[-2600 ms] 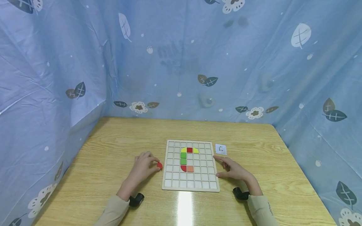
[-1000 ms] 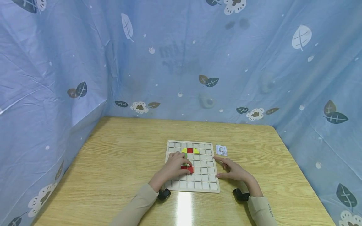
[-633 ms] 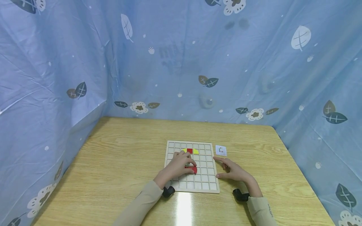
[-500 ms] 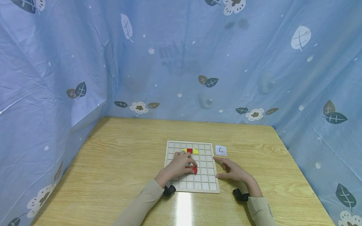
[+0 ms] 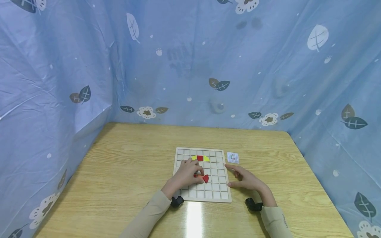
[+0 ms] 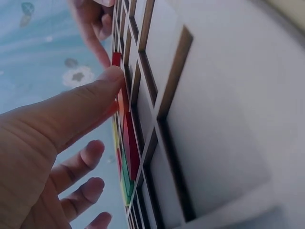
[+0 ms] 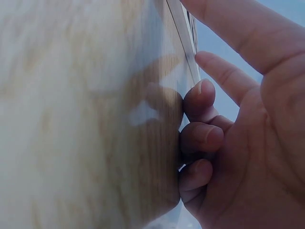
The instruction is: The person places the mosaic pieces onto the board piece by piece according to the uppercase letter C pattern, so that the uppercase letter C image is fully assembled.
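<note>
At the fingertips of my left hand (image 5: pixel 186 173) is a red quarter-round tile (image 5: pixel 206 178), pinched by thumb and index finger and sitting askew on the white grid board (image 5: pixel 216 195). In the left wrist view the red tile (image 6: pixel 116 59) shows just past the thumb tip. Beside it lies an orange tile (image 5: pixel 200 177), partly covered by the fingers. A red square (image 5: pixel 200 158) stands between two yellow quarter-round tiles (image 5: pixel 206 158) higher up. Green tiles (image 6: pixel 127 177) are hidden by the hand in the head view. My right hand (image 5: pixel 244 177) touches the board's right edge with thumb and index finger.
A small pattern card (image 5: pixel 232 157) lies right of the board's upper corner. The wooden table (image 5: pixel 131 148) extends around the board, and a blue patterned curtain (image 5: pixel 184 66) hangs behind and at both sides.
From left of the board, my left hand has carried the red quarter-round tile onto it, to the right of the orange tile. The tile has turned slightly. My right hand stays put.
</note>
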`<state>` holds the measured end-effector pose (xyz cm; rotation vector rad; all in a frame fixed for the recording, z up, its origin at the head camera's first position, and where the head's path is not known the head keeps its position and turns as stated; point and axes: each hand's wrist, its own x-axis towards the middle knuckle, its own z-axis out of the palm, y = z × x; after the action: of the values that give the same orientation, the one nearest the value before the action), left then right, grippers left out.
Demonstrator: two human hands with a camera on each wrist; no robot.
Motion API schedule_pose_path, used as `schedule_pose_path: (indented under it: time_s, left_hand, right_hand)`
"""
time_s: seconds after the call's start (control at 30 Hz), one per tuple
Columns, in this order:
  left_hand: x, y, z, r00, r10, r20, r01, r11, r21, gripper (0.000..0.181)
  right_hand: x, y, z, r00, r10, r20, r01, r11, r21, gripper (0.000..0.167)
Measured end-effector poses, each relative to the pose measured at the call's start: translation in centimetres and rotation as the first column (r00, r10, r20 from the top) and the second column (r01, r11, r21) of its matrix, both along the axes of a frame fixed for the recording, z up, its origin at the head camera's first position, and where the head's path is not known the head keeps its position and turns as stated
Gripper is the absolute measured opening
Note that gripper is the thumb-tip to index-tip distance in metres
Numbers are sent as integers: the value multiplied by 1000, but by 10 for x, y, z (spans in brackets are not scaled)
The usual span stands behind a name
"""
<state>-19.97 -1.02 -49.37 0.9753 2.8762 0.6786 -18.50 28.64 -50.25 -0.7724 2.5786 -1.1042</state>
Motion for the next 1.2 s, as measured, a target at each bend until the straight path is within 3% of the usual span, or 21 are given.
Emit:
schedule_pose_path:
  time_s: [0.43,0.7,0.9,1.2]
  left_hand:
    - [5,5,6,998,47,-28,-48,999,-17,23]
    - [8,9,6,990,58,-128,-66,996,-54,26]
    - [11,13,4,985,77,-155,-91,992,-87,30]
    - [11,18,1,980,53,-193,-74,992,-98,25]
  right_hand:
    - [-2,0,0,1000,6,11,-6,1000,-3,75]
    - [-2,-1,3,1000,-18,25,18,1000,11,76]
    - [-2,0,1,1000,2,24,-2,1000,0,75]
    - [0,0,0,1000,0,22,0,1000,-7,75]
